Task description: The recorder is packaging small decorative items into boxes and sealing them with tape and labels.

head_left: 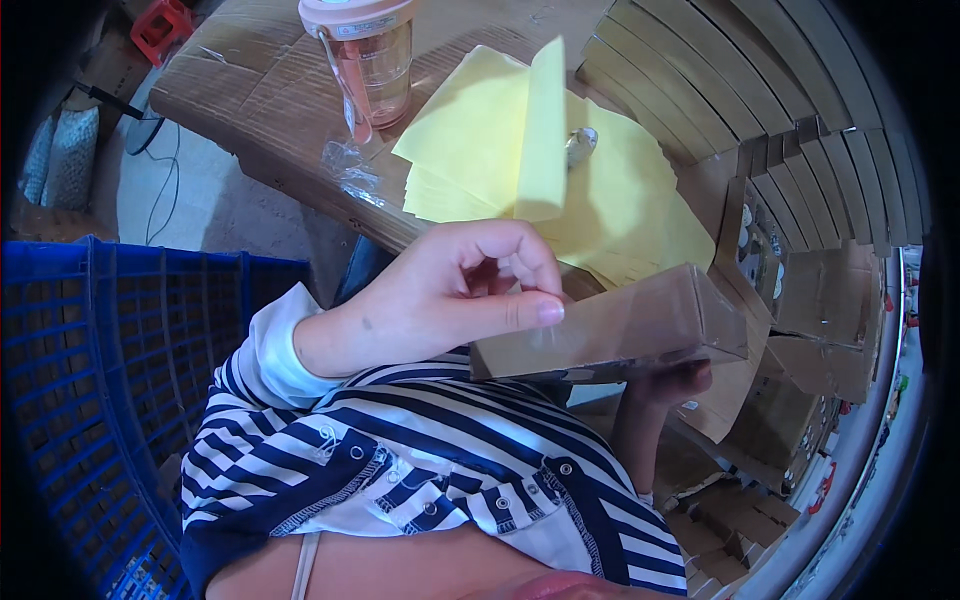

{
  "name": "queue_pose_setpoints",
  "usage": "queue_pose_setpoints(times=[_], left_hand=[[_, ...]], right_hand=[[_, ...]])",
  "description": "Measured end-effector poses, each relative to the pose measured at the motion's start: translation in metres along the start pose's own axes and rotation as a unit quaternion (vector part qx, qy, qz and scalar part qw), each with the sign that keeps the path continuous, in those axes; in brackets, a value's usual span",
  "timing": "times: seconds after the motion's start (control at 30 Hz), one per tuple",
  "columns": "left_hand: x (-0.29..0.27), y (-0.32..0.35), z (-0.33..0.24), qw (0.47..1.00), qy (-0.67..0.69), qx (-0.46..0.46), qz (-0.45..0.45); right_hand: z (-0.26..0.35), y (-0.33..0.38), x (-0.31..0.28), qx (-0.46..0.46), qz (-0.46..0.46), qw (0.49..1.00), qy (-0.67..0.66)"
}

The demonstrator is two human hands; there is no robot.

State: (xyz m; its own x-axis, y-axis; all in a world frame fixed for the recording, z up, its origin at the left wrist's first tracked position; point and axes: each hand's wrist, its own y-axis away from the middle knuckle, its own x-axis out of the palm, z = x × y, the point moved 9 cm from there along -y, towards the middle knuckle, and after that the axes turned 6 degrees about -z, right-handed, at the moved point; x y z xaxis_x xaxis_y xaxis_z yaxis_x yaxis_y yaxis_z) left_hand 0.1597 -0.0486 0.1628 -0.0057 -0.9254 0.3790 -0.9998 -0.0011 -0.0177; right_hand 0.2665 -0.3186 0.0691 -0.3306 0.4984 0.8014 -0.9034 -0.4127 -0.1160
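Brown box [610, 325] sits held in right grip [675, 384], left grip [450, 285] narrow beside it

The brown box [610, 325] partly hides the right fingers [694, 377].

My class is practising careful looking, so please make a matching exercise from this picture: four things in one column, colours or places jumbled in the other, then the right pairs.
Things:
1. Box
2. Cup
3. Crate
4. Paper

Colours or places:
A. Blue, at the picture's left edge
B. Yellow, beyond the left hand
C. Brown, with the right hand under it
D. Pink and see-through, at the top of the picture

Right pairs: 1-C, 2-D, 3-A, 4-B
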Motion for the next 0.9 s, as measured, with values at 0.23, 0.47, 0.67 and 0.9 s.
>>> queue_pose_setpoints(times=[0.23, 0.47, 0.67, 0.9], left_hand=[[-0.004, -0.004, 0.028, 0.998, -0.066, -0.008, -0.008], [0.007, -0.009, 0.043, 0.999, 0.039, 0.025, 0.0], [0.045, -0.008, 0.067, 0.969, 0.15, -0.133, 0.147], [0.003, -0.001, 0.027, 0.978, -0.183, 0.098, -0.009]], right_hand=[[-0.003, -0.001, 0.002, -0.004, -0.004, 1.0, 0.011], [-0.006, -0.003, -0.005, -0.018, -0.089, 0.995, 0.051], [-0.006, -0.021, 0.004, -0.015, 0.162, 0.984, -0.075], [-0.022, 0.007, 0.009, -0.028, -0.004, 0.994, -0.11]])
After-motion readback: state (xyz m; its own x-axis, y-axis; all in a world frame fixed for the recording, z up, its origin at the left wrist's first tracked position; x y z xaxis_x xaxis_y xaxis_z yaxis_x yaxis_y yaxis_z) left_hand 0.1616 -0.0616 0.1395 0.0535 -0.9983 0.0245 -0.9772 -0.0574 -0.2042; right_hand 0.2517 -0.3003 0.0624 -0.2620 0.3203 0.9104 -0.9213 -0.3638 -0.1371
